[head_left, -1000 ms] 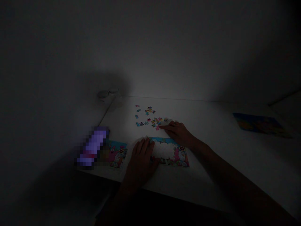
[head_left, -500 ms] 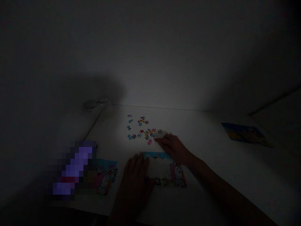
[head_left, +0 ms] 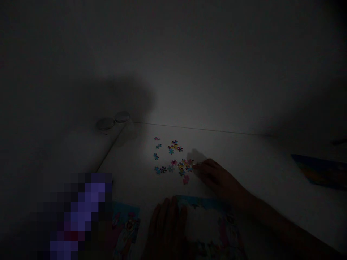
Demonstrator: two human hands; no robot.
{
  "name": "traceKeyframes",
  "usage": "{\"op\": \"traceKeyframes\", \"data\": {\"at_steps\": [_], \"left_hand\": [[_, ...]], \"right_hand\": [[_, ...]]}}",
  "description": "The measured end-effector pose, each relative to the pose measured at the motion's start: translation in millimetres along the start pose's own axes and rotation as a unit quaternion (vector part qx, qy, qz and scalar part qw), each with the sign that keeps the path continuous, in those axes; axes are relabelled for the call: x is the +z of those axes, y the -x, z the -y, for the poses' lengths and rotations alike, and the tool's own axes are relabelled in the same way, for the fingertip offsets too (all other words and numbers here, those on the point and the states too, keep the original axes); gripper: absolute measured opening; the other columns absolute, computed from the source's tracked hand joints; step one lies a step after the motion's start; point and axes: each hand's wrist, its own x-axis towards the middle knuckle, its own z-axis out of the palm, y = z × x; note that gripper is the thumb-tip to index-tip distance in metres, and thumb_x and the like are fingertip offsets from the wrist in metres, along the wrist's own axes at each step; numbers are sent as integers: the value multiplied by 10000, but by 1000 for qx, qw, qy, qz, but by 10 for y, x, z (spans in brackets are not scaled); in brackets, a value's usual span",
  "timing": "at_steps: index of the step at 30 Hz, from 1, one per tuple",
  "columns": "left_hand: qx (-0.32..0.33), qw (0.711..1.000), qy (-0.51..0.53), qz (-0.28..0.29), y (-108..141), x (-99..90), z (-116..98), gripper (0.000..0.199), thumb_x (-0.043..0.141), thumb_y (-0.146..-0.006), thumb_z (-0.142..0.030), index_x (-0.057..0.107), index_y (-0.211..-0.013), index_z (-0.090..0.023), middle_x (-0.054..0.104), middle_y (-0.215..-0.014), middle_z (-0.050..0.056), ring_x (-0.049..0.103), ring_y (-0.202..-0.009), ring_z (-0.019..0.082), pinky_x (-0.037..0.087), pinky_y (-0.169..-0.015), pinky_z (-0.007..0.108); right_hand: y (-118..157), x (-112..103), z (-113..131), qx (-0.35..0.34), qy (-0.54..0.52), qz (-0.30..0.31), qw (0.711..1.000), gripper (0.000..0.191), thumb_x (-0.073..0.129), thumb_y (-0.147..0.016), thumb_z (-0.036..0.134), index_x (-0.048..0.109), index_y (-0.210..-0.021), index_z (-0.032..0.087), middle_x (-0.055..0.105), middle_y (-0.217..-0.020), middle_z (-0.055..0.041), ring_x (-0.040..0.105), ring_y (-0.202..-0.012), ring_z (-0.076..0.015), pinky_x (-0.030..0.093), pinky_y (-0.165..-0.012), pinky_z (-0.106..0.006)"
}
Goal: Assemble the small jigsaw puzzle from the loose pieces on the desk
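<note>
My left hand (head_left: 166,227) lies flat, fingers stretched out, over the left side of a partly assembled jigsaw puzzle (head_left: 204,201). The puzzle has a coloured border around a pale, bare middle; its lower part is very dark. My right hand (head_left: 217,177) is beyond the puzzle, its fingers drawn together at the right edge of a loose cluster of jigsaw pieces (head_left: 182,167). Whatever lies between those fingertips is too dark and small to make out. A pink jigsaw piece (head_left: 185,180) lies just in front of the cluster.
More jigsaw pieces (head_left: 175,147) lie farther back on the white table (head_left: 227,148). A printed picture sheet (head_left: 127,224) is left of my left hand, beside a pixelated purple patch (head_left: 84,209). Another colourful sheet (head_left: 322,171) lies far right. Two round, clear objects (head_left: 122,117) stand back left.
The view has shifted, so the table things appear lower. My right hand stays at the right side of the piece cluster, fingers still together. My left hand remains on the puzzle.
</note>
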Motion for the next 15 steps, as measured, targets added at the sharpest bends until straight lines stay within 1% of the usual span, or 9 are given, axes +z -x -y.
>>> {"op": "traceKeyframes", "data": {"at_steps": [2,4,6,8,11,15], "left_hand": [[-18,1000,7,1,14,22,-17,600,436,-949,-489,425,-1463,-179,526,-1429,121,455,-1335,294,369,-1077,437],[-48,999,19,3,24,34,-54,581,438,-960,-492,423,-1463,-201,533,-1425,109,453,-1346,280,360,-1110,440],[-66,998,23,2,29,43,-95,555,478,-960,-480,441,-1450,-221,545,-1416,99,458,-1350,266,343,-1143,437],[-72,997,15,-4,27,51,-128,516,527,-956,-446,477,-1423,-231,556,-1406,92,460,-1352,260,326,-1166,434],[-80,997,2,-14,18,68,-159,459,560,-952,-423,536,-1371,-237,570,-1392,84,459,-1354,264,328,-1173,445],[-90,996,-5,-26,9,87,-185,411,577,-949,-417,574,-1322,-245,584,-1378,72,461,-1353,265,343,-1169,456]], "right_hand": [[-207,-10,-33,-17,33,-34,999,303,451,-956,293,679,-1144,222,653,-1047,-117,597,-993,-251,490,-883,-438],[-430,1,-83,-16,51,-62,997,292,475,-934,297,692,-1104,201,660,-1020,-120,597,-990,-264,472,-901,-455],[-628,34,-136,10,17,-68,997,294,477,-919,294,692,-1090,191,662,-997,-111,616,-947,-245,484,-874,-423],[-774,83,-174,46,-41,-69,996,291,481,-901,303,692,-1070,193,661,-990,-98,633,-900,-222,500,-828,-383],[-865,165,-168,86,-96,-87,988,272,518,-862,346,698,-1016,212,664,-994,-82,633,-900,-224,498,-806,-378],[-799,249,-52,130,-143,-136,972,277,517,-844,389,702,-970,226,645,-942,-63,608,-844,-211,496,-767,-371]]}}
